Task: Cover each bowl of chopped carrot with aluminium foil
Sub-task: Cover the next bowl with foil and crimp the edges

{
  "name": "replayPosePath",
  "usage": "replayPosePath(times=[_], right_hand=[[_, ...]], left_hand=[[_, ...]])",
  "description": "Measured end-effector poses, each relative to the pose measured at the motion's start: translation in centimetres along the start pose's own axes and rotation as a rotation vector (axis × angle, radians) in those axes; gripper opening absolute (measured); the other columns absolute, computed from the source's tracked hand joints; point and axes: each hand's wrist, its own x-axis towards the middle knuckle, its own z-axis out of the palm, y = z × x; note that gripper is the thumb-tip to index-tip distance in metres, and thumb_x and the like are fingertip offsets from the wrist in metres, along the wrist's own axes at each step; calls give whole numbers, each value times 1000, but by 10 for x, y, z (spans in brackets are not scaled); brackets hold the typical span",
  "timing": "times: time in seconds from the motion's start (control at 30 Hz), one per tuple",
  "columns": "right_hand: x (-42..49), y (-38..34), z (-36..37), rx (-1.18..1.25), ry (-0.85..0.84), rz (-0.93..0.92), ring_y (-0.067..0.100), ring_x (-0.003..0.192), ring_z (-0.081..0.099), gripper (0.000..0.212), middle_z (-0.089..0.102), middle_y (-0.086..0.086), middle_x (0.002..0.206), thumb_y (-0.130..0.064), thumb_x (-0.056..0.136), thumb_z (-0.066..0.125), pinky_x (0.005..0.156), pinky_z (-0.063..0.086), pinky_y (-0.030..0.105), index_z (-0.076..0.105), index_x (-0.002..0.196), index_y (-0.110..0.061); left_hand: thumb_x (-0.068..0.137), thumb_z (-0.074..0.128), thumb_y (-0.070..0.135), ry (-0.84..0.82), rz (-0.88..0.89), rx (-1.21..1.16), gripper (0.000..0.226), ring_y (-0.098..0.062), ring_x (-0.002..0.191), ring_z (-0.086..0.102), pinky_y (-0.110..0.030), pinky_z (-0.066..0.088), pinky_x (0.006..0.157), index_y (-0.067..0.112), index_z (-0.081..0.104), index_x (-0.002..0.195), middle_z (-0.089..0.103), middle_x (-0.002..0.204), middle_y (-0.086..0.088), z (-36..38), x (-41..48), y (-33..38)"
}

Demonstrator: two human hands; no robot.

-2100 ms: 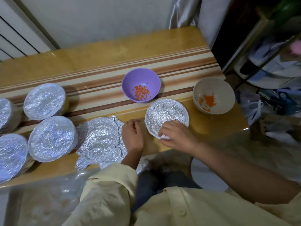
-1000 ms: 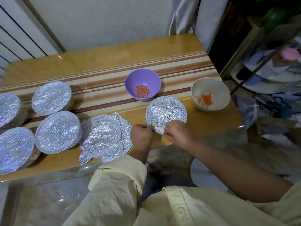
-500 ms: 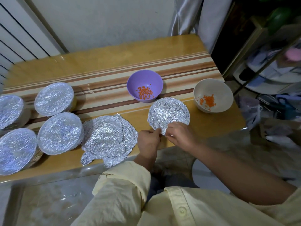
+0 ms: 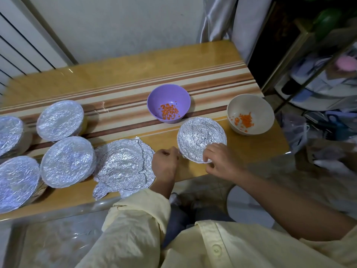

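Note:
A foil-covered bowl (image 4: 201,137) sits near the table's front edge. My left hand (image 4: 165,163) pinches the foil at its left rim, and my right hand (image 4: 218,161) pinches the foil at its front rim. Behind it stands an uncovered purple bowl (image 4: 168,99) with chopped carrot. To the right is an uncovered beige bowl (image 4: 251,109) with carrot. A stack of crumpled foil sheets (image 4: 123,165) lies left of my left hand.
Several foil-covered bowls cluster at the table's left: one (image 4: 60,120), another (image 4: 67,164), a third (image 4: 16,183) at the front corner. The striped wooden table (image 4: 119,78) ends just right of the beige bowl. A cluttered shelf (image 4: 318,78) stands to the right.
My left hand slid from beside the bowl to its left rim. My right hand moved from on top of the foil to the front rim, then shifted slightly right along it.

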Motion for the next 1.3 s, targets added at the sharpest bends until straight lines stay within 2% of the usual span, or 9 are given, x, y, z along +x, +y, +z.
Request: replayPosePath(times=[0.1, 0.23, 0.4, 0.53, 0.57, 0.7, 0.8, 0.97, 1.3], right_hand=[[3, -4, 0, -26, 13, 3, 18, 73, 52, 17, 54, -2, 77, -25, 65, 66, 64, 40, 31, 60, 78, -16], [18, -21, 7, -69, 13, 39, 21, 59, 58, 33, 58, -1, 65, -18, 52, 90, 56, 40, 23, 62, 68, -15], [18, -28, 9, -80, 31, 56, 21, 52, 55, 24, 54, -1, 57, -5, 54, 81, 55, 33, 20, 59, 56, -14], [20, -26, 10, -52, 18, 44, 21, 53, 54, 24, 52, 0, 58, -2, 59, 77, 54, 29, 21, 56, 55, -13], [20, -26, 10, -37, 18, 47, 21, 53, 54, 24, 52, 0, 58, -1, 60, 76, 54, 29, 21, 56, 55, -13], [20, -24, 10, 7, 13, 79, 22, 55, 55, 22, 55, 0, 60, -1, 61, 77, 54, 31, 22, 59, 57, -13], [19, -24, 10, 16, 6, 83, 21, 56, 56, 21, 55, -1, 61, -3, 61, 79, 54, 32, 22, 60, 59, -13], [19, -22, 11, 25, 2, 76, 20, 57, 55, 20, 55, -1, 63, -4, 64, 78, 55, 31, 22, 60, 60, -12], [20, -24, 14, 33, 27, 96, 21, 57, 56, 21, 55, -1, 62, -3, 64, 79, 54, 33, 23, 60, 59, -12]], left_hand=[[66, 62, 49, -42, 14, -10, 32, -26, 70, 72, -48, 59, 79, 21, 66, 53, 72, 63, 1, 6, 5, -3], [66, 62, 49, -47, -5, -15, 21, -26, 70, 73, -51, 59, 79, 31, 71, 58, 73, 63, 3, 13, 8, -7], [47, 61, 63, -28, -51, -34, 44, -27, 69, 73, -46, 61, 76, 20, 68, 54, 72, 61, 1, 19, 0, -6], [51, 66, 49, -49, -77, -1, 10, -28, 68, 74, -46, 62, 75, 41, 69, 47, 71, 58, -2, 28, -1, -7], [53, 66, 47, -45, -72, 9, 10, -29, 67, 73, -46, 62, 74, 41, 69, 46, 71, 58, -2, 28, 1, -8], [51, 62, 59, -11, -68, -7, 38, -29, 69, 73, -44, 62, 76, 22, 71, 54, 72, 61, 0, 29, 5, -10], [50, 58, 69, 42, -46, -13, 56, -29, 72, 74, -43, 61, 78, 19, 74, 70, 75, 69, 0, 27, 5, -12], [60, 63, 51, 6, 7, 69, 39, -27, 71, 74, -40, 60, 77, 17, 78, 72, 76, 72, -1, 24, 8, -1], [61, 61, 52, 9, 16, 105, 39, -30, 69, 73, -41, 60, 76, 16, 76, 66, 74, 67, -5, 25, 3, 3]])
